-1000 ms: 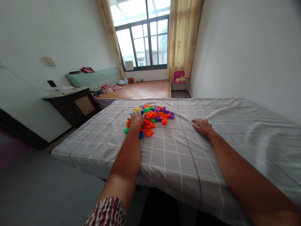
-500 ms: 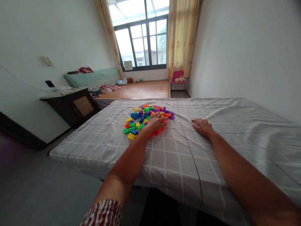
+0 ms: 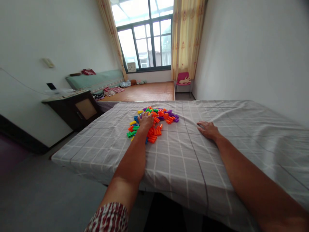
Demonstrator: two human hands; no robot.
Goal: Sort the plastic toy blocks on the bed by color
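Observation:
A loose pile of small plastic pieces in orange, purple, green, blue, yellow and red lies on the checked grey cloth (image 3: 173, 161). My left hand (image 3: 145, 120) is over the left-middle of the pile, palm down with fingers apart, hiding some pieces beneath it. Orange pieces (image 3: 152, 138) lie just right of my left wrist, and purple ones (image 3: 176, 118) are at the pile's right edge. My right hand (image 3: 208, 129) rests on the cloth to the right of the pile, fingers spread, holding nothing.
Beyond the cloth-covered surface is a low bed (image 3: 149, 91) with clothes on its left side. A dark cabinet (image 3: 82, 109) stands at the left, and a pink chair (image 3: 182, 79) holding a plush toy is by the curtain.
My left hand has moved left across the pile, uncovering orange pieces on the right and covering blue and green ones. My right hand has stayed in place.

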